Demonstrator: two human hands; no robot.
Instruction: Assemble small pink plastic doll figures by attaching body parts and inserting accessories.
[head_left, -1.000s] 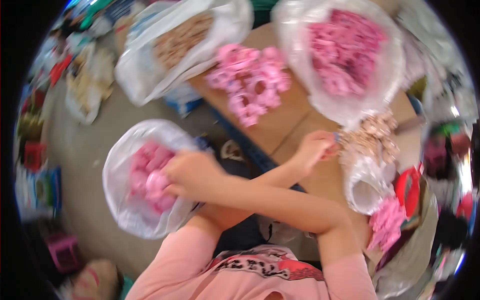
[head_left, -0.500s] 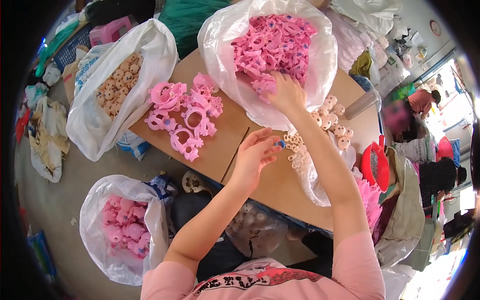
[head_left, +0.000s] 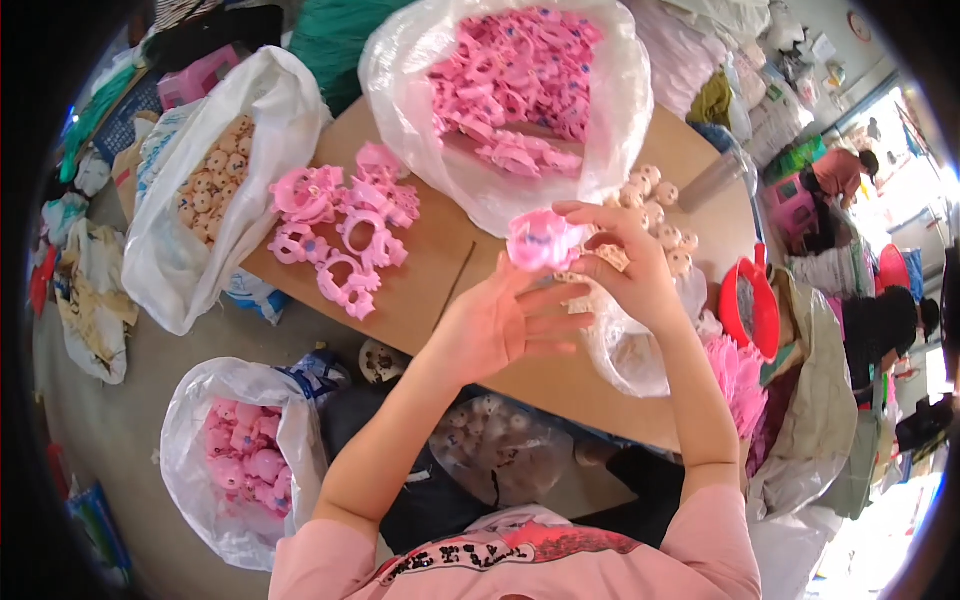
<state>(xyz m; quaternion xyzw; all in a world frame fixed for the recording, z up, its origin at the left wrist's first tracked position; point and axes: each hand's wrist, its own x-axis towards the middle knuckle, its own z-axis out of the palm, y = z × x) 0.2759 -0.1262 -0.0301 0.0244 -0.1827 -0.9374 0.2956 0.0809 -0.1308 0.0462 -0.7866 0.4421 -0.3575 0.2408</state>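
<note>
My right hand pinches a pink ring-shaped plastic part above the table, between thumb and fingers. Just below it, my left hand has its fingers stretched out toward the right, the thumb tip close to the part; whether they touch I cannot tell. Behind both hands stands a large white plastic bag full of similar pink parts. To the left, several pink ring-shaped parts lie in a loose cluster on the brown table.
Pale round heads and a small clear bag lie on the right, near a red basket. A white sack of round heads is at left. A bag of pink pieces stands lower left. People sit far right.
My right hand has come out of the large bag toward me with a pink part. My left hand has turned its palm up beneath it. The blue bit by its fingers no longer shows.
</note>
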